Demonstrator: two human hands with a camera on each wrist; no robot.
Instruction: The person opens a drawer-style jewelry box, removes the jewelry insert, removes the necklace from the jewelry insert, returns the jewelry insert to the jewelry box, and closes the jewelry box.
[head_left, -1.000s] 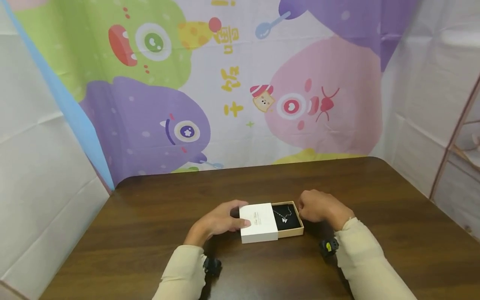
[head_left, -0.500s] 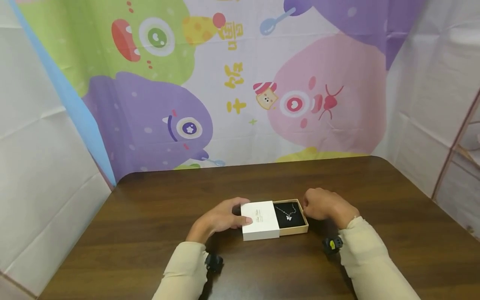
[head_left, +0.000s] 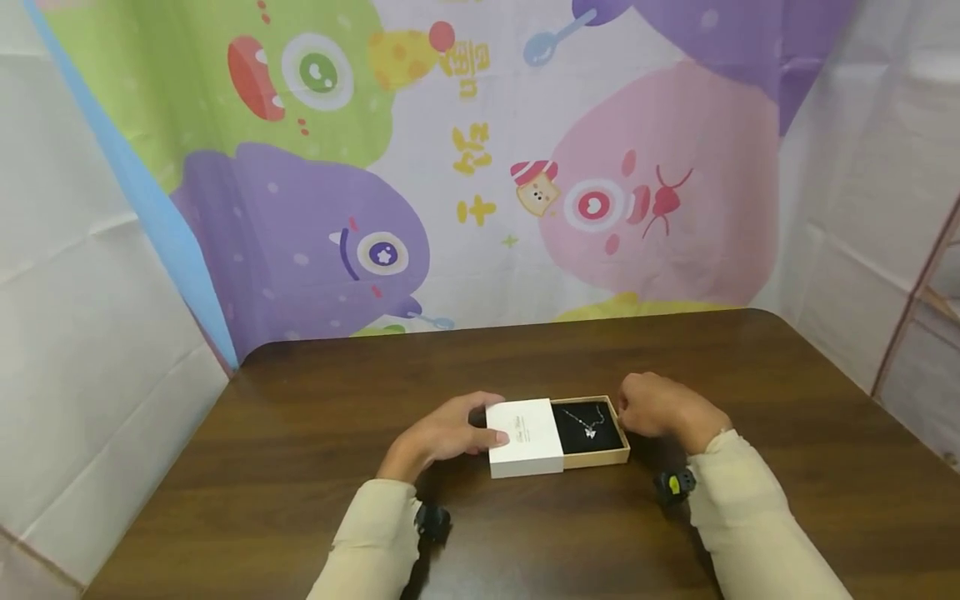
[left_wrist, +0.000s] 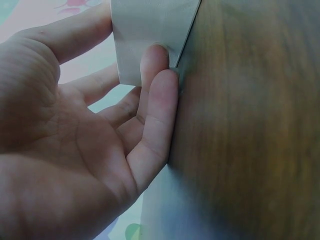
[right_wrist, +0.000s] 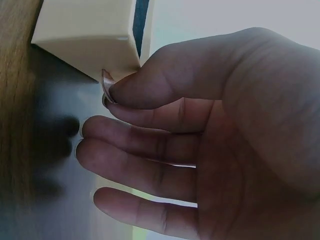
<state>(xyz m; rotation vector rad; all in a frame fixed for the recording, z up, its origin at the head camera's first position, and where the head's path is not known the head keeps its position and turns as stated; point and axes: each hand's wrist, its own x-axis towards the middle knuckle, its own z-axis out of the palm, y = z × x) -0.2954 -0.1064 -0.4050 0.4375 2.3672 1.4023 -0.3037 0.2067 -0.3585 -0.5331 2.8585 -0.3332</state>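
Note:
A white jewelry box has its printed outer sleeve [head_left: 525,454] on the table, with its tan drawer [head_left: 597,459] partly out to the right. On the drawer's black pad [head_left: 573,440] lies a silver necklace [head_left: 590,432] with a small pendant. My left hand [head_left: 441,429] grips the sleeve's left end, thumb on top; in the left wrist view fingertips [left_wrist: 162,87] touch its end. With thumb and index finger, my right hand [head_left: 663,406] pinches a small ribbon pull tab [right_wrist: 106,82] at the drawer's end. Its other fingers are loosely bent and hold nothing.
The box rests on a dark brown wooden table [head_left: 360,375]. A cartoon-printed cloth [head_left: 480,275] hangs along the back edge, and pale panels [head_left: 847,250] stand at both sides. Black wrist cameras [head_left: 432,522] sit on both forearms.
The drawer has slid farther right out of the sleeve, showing more of the black pad and necklace. My right hand has moved right with it, while the left keeps its grip.

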